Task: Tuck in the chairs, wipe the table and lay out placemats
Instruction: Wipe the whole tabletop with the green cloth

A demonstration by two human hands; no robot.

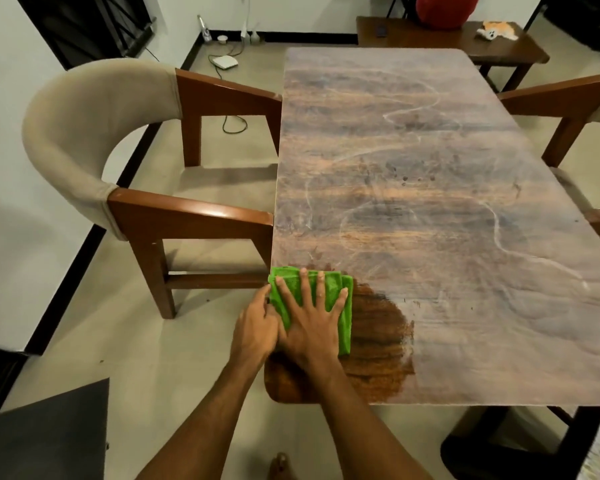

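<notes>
A folded green cloth point(340, 308) lies on the near left corner of the dusty wooden table point(413, 174). My right hand point(312, 323) presses flat on the cloth with its fingers spread. My left hand point(255, 327) is at the table's left edge and holds the cloth's left side there. Around the cloth the wood is darker and free of dust. A beige-backed wooden chair point(125, 161) stands at the table's left side, its arms touching the table edge. Another chair point(575, 105) shows partly at the right side.
A low wooden side table point(465, 43) stands beyond the far end with a red cushion point(445, 8) and a small toy on it. Cables and a white device point(225, 61) lie on the floor by the far wall. A dark mat point(49, 434) lies at the lower left.
</notes>
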